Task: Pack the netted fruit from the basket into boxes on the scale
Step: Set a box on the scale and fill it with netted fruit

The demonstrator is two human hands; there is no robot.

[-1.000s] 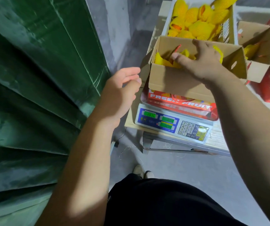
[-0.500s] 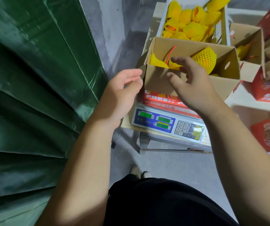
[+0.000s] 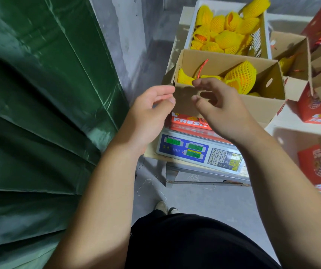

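Observation:
An open cardboard box [image 3: 260,107] stands on the electronic scale [image 3: 200,152]. Inside it lie fruit in yellow foam nets [image 3: 241,76] and a red cord handle [image 3: 202,67]. Behind it a white basket [image 3: 265,35] holds several more netted fruit [image 3: 223,35]. My left hand [image 3: 148,115] hovers at the box's near left corner, fingers curled and empty. My right hand [image 3: 221,111] is in front of the box's near wall, fingers spread, holding nothing.
A green tarp [image 3: 39,113] fills the left side beside a grey wall. More open cardboard boxes [image 3: 295,61] and red printed fruit boxes [image 3: 316,105] crowd the right. The scale rests on a low stand [image 3: 204,181] over the concrete floor.
My right hand has drawn back out of the box toward me, leaving a netted fruit inside. The left hand has stayed near the box's left corner.

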